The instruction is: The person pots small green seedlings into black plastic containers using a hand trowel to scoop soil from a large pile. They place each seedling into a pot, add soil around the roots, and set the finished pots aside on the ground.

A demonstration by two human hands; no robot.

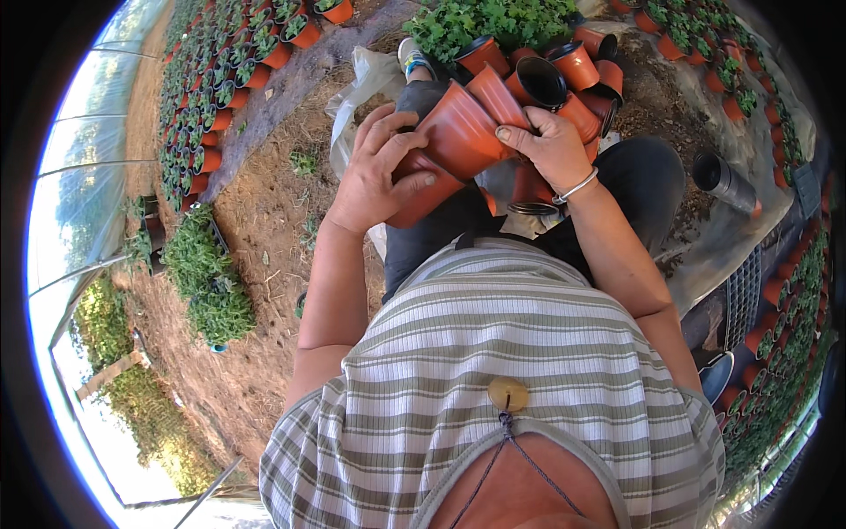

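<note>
Both my hands are on a cluster of empty-looking terracotta-coloured plastic plant pots above my lap. My left hand (pixel 377 167) is wrapped round the left side of the cluster, its fingers on the large middle pot (pixel 460 130) and its thumb against the lower pot (pixel 423 189). With thumb and fingers, my right hand (pixel 555 148) grips a narrower-looking pot (pixel 496 95) pressed against the middle one. Whether these pots are nested is hard to tell. Just beyond lies a heap of loose pots, among them one with a black inside (pixel 538 84).
Leafy green seedlings (pixel 493 26) stand behind the heap. Rows of potted plants (pixel 216 106) fill the far left, with more (pixel 784 353) along the right. A seedling tray (pixel 207 273) lies on the soil at left. A dark pot stack (pixel 724 181) lies on plastic sheeting at right.
</note>
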